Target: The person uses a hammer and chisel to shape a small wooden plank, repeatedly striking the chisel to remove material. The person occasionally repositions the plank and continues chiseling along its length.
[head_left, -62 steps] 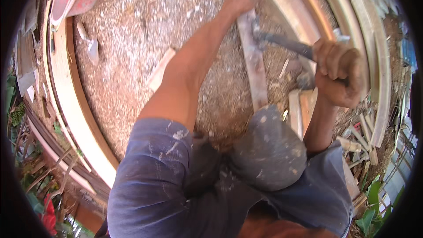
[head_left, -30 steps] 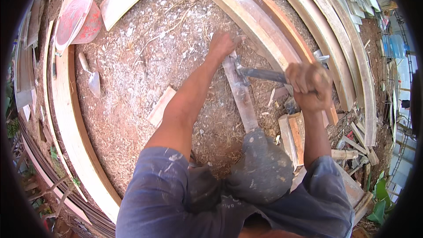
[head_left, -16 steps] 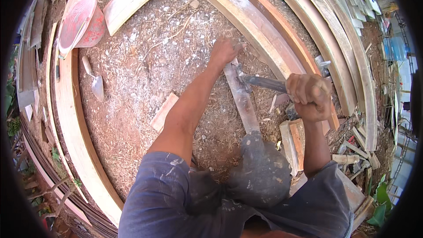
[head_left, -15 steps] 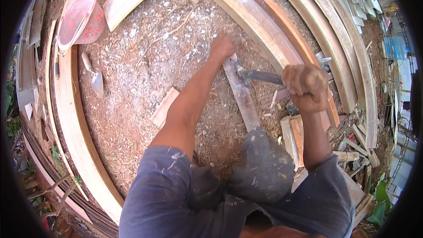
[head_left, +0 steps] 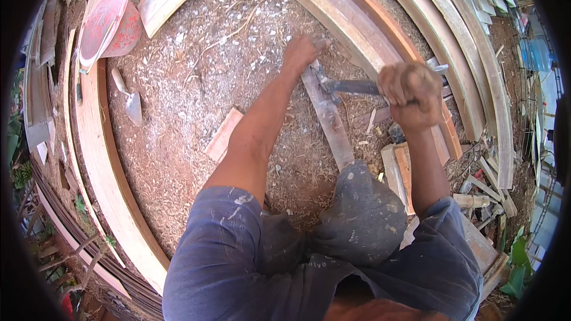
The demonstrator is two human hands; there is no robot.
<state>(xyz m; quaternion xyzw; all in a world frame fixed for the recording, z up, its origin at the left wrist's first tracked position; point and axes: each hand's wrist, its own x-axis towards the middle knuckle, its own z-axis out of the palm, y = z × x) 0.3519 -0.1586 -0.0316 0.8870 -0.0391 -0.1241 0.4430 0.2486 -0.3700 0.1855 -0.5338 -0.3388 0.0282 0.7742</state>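
Observation:
My right hand [head_left: 410,92] is closed in a fist round the dark handle of a hammer [head_left: 352,87]. The hammer's head lies against the right edge of a narrow wooden board [head_left: 324,116], near its far end. That board slants across the ground from my knee [head_left: 357,214] to my left hand [head_left: 303,53]. My left hand grips the board's far end, thumb side toward the right; its fingertips are partly hidden.
Long planks [head_left: 351,18] curve past on the far right, and another plank [head_left: 113,160] runs along the left. A red-stained pink bucket [head_left: 122,32] rests there, a trowel [head_left: 131,104] beside it. A short wood piece [head_left: 223,134] lies under my left forearm; offcuts [head_left: 473,200] are piled right.
The view has shifted slightly. My left hand keeps its place at the board's end, and the hammer head stays close against the board's edge with my right hand on the handle.

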